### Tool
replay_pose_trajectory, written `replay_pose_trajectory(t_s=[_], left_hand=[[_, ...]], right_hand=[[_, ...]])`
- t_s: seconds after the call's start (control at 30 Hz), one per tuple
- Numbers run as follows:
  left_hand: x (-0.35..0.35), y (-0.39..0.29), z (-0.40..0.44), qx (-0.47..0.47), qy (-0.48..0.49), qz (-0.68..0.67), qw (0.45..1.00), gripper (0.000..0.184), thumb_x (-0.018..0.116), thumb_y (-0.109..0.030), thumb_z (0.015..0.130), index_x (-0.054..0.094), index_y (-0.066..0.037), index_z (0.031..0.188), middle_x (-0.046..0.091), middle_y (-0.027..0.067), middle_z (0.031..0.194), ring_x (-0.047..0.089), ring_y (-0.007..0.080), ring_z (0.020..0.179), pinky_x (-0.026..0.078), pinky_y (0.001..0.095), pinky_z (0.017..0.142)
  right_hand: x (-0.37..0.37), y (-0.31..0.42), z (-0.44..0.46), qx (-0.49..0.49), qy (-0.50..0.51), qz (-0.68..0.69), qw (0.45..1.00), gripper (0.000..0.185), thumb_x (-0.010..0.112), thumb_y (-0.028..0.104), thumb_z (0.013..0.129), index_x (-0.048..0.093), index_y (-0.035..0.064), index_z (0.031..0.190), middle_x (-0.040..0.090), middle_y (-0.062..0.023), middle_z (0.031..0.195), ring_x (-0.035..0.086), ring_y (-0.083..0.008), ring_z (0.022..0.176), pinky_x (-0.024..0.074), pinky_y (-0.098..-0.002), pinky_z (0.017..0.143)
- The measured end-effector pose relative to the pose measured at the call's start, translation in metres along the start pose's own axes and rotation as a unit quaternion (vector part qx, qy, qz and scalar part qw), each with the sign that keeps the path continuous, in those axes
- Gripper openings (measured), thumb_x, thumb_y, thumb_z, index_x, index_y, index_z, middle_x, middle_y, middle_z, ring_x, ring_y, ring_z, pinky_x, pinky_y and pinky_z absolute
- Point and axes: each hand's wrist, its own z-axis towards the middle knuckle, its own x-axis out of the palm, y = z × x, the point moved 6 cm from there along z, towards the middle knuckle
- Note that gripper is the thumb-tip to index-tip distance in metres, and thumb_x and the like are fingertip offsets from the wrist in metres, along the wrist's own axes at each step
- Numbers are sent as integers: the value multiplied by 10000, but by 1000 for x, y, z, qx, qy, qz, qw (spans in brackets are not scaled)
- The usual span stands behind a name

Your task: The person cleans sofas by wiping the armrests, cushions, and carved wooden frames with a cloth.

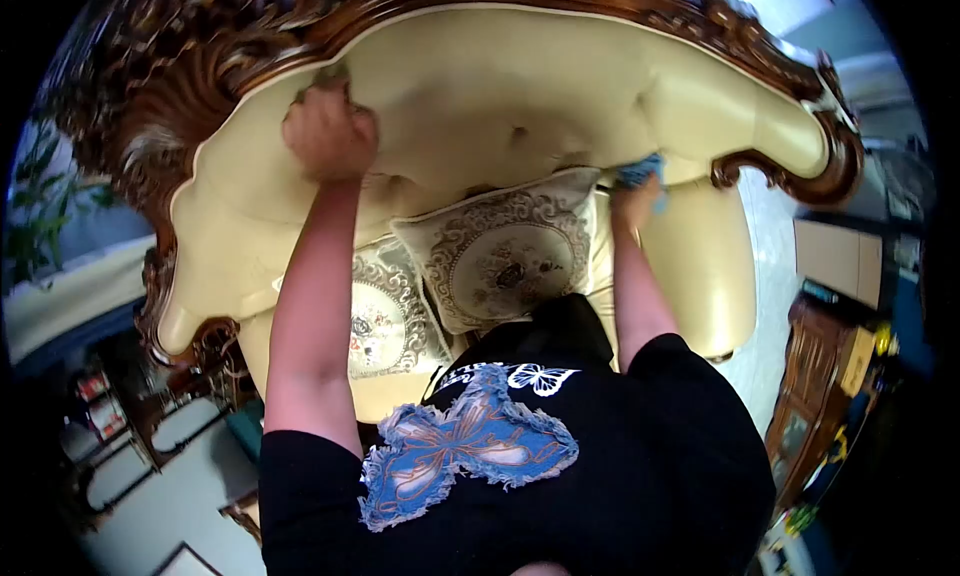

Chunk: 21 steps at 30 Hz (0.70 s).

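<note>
My left hand [330, 133] is closed against the upper left of a cream padded sofa back [480, 71]. A small dark greenish patch shows at its fingertips, too blurred to name. Lower on the right, my right hand [636, 202] grips a blue cloth [641, 170], which touches the sofa back near the armrest [705, 266]. Between my arms, a patterned cushion [510, 254] with a floral medallion leans on the backrest. A second patterned cushion [385, 311] sits to its left, partly covered by my left forearm.
Carved dark wood trim [200, 106] frames the sofa back, with a scrolled end [790, 181] at the right. Beyond the sofa stand a cardboard box [838, 259] and a wooden cabinet [808, 376] on the right. A leafy plant [45, 201] is at the far left.
</note>
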Motion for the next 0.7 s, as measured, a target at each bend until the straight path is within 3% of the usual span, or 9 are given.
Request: replay_pose_trajectory(t_s=[0.07, 0.2, 0.23, 0.3, 0.43, 0.53, 0.6, 0.67, 0.7], left_hand=[[-2, -2, -1, 17, -12, -15, 1000, 395, 585, -215, 699, 629, -160, 1088, 560, 75, 929, 537, 319, 819, 406, 465, 724], [-14, -11, 7, 16, -25, -25, 999, 433, 569, -183, 696, 632, -118, 1120, 568, 122, 919, 538, 349, 811, 406, 482, 710], [-11, -10, 4, 14, -8, -32, 999, 407, 577, -184, 692, 640, -124, 1090, 559, 110, 902, 537, 339, 800, 410, 475, 703], [-9, -6, 4, 3, 11, -32, 999, 362, 593, -187, 682, 650, -133, 1036, 541, 86, 872, 536, 316, 789, 417, 461, 699], [-18, -6, 5, -15, -42, -37, 998, 327, 614, -196, 674, 650, -148, 996, 529, 56, 854, 536, 287, 782, 424, 453, 701], [-24, -9, 7, -15, -2, -54, 998, 263, 645, -275, 707, 645, -142, 934, 552, 53, 900, 536, 270, 868, 422, 436, 744], [-26, -8, 8, -27, 6, -70, 997, 262, 655, -289, 724, 635, -139, 938, 546, 51, 901, 526, 267, 894, 413, 438, 786], [-35, -7, 8, -39, 1, -87, 995, 279, 655, -269, 717, 626, -123, 953, 532, 65, 903, 521, 278, 882, 417, 434, 785], [-39, -7, 10, -34, 4, -118, 992, 297, 655, -250, 711, 618, -106, 969, 518, 78, 906, 516, 289, 869, 422, 429, 784]], right_hand=[[3, -40, 27, 255, 84, 108, 957, 674, 781, 206, 762, 470, -33, 1309, 603, -254, 1227, 606, -428, 1077, 481, -470, 941], [13, 44, -2, 268, -14, 346, 899, 599, 702, 161, 772, 426, -16, 1273, 580, -168, 1174, 569, -328, 984, 468, -436, 929], [-16, 110, -26, 298, 53, 405, 863, 701, 703, 163, 784, 369, -2, 1378, 499, -190, 1311, 518, -323, 1128, 410, -412, 1020], [-14, 196, -77, 285, 90, 649, 700, 766, 691, 144, 803, 313, 7, 1455, 418, -204, 1388, 442, -300, 1236, 324, -386, 1097], [-43, 277, -133, 148, 143, 407, 890, 843, 722, 76, 829, 239, 3, 1517, 291, -199, 1536, 355, -293, 1343, 214, -396, 1162], [-86, 290, -97, 117, 227, 522, 814, 751, 672, -27, 811, 312, 13, 1469, 515, -105, 1273, 526, -223, 1095, 405, -368, 1030], [-136, 312, -46, -52, 192, 635, 746, 598, 666, -20, 827, 439, 12, 1379, 567, -86, 1193, 552, -208, 1032, 437, -369, 987], [-165, 312, 13, -162, 78, 516, 837, 548, 621, -65, 787, 464, -17, 1310, 583, -105, 1149, 600, -219, 984, 501, -395, 901], [-183, 334, 23, -169, 108, 605, 771, 510, 605, -71, 770, 506, -28, 1269, 593, -122, 1151, 606, -229, 1024, 513, -384, 894]])
